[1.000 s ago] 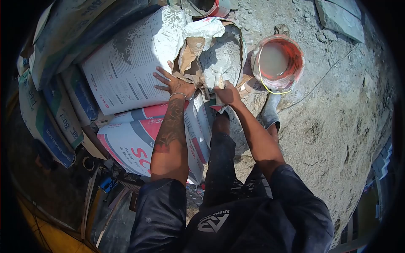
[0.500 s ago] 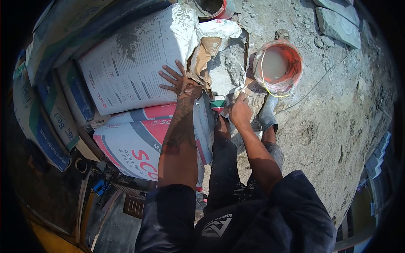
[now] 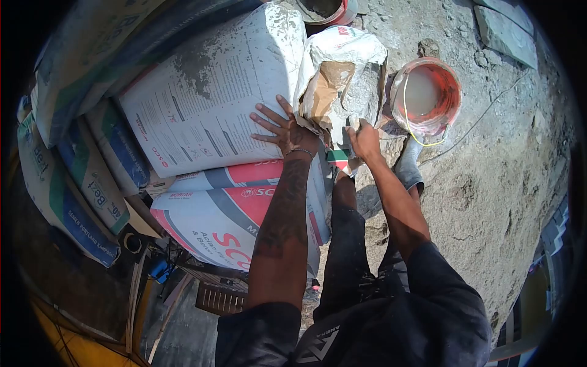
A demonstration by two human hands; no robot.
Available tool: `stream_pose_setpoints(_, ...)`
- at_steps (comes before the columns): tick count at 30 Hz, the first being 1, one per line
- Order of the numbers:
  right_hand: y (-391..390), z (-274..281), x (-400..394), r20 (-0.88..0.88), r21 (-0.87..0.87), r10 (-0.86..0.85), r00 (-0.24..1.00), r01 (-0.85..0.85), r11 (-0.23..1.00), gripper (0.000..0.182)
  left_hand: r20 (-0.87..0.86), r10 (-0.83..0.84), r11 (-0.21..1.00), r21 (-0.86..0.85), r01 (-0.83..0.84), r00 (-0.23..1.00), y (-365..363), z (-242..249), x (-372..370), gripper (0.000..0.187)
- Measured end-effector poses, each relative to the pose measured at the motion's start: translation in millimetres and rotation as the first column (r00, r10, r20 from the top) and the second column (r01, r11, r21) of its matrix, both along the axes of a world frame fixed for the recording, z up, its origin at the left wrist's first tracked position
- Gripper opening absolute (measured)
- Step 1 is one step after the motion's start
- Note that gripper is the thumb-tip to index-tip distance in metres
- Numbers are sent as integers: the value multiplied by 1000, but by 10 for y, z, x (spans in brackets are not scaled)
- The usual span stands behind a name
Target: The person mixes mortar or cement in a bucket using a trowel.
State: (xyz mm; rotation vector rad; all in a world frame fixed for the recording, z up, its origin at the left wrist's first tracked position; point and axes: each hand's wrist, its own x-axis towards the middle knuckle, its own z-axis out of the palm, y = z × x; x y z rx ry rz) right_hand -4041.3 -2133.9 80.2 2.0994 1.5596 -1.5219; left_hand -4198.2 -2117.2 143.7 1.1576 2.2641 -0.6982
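My left hand point(image 3: 287, 131) lies spread on the lower right corner of a white printed sack point(image 3: 214, 92), beside the torn edge of an open bag point(image 3: 335, 76). That bag holds grey powder, with brown inner paper showing at its torn mouth. My right hand point(image 3: 365, 142) is closed on the near edge of the open bag, just above a green and red printed patch. Its thumb and fingers are pressed together. Under my left forearm lies a red, white and grey sack point(image 3: 211, 211).
An orange bucket point(image 3: 452, 85) of cloudy liquid with a yellow handle stands right of the bag. Another bucket point(image 3: 350, 12) is at the top. More cement sacks point(image 3: 67, 183) are stacked at left. Stone slabs point(image 3: 504, 37) lie at upper right on rough ground point(image 3: 477, 196).
The view has shifted, so things sit further right. The bag's mouth is spread wider, with its white upper edge raised. My right hand still grips the near edge; my left hand stays on the sack.
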Motion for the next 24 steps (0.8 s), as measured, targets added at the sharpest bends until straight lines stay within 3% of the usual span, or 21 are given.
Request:
stream_pose_setpoints(3, 91, -150, -71, 11, 30, -18, 1000, 17, 999, 41, -32, -77, 988, 134, 81, 996, -63, -43, -6, 108)
stream_pose_setpoints(7, -63, 142, 65, -65, 72, -41, 997, 46, 996, 43, 6, -65, 996, 57, 65, 998, -62, -41, -46, 108)
stream_pose_setpoints(9, -77, 270, 118, -124, -62, -88, 988, 81, 995, 44, -5, -74, 993, 95, 74, 997, -56, -49, -47, 109)
stream_pose_setpoints(10, -133, 92, 111, -129, 71, -27, 991, 36, 997, 45, -12, -61, 998, 11, 61, 998, -40, -38, -50, 111)
stream_pose_setpoints(11, -99, 44, 88, -133, 83, -42, 990, 53, 995, 45, -16, -78, 997, 23, 78, 997, -19, -48, -40, 111)
stream_pose_setpoints(13, -39, -27, 46, -148, 6, -87, 985, 89, 996, 46, -99, -73, 988, 128, 85, 992, -92, -168, -51, 114)
stream_pose_setpoints(14, 5, 58, 108, -216, -69, -110, 970, 97, 993, 47, -254, -169, 973, 109, 202, 952, -91, -188, -45, 116)
stream_pose_setpoints(15, -45, 55, 152, -216, -79, -117, 969, 102, 992, 47, -253, -176, 973, 99, 207, 951, -104, -193, -51, 116)
stream_pose_setpoints(17, -98, 49, 246, -281, -94, -135, 950, 113, 989, 48, -129, -70, 997, -25, 67, 989, -48, -152, -62, 116)
stream_pose_setpoints(19, -180, -25, 292, -257, -44, -112, 960, 104, 994, 49, -190, -117, 992, 16, 122, 975, -103, -281, -112, 116)
stream_pose_setpoints(21, -190, 65, 303, -299, -47, -150, 942, 143, 989, 49, -188, -85, 995, -71, 73, 978, -94, -302, -141, 116)
stream_pose_setpoints(24, -221, 140, 331, -311, -37, -153, 938, 149, 988, 47, -173, -39, 998, -51, 30, 984, -40, -247, -131, 113)
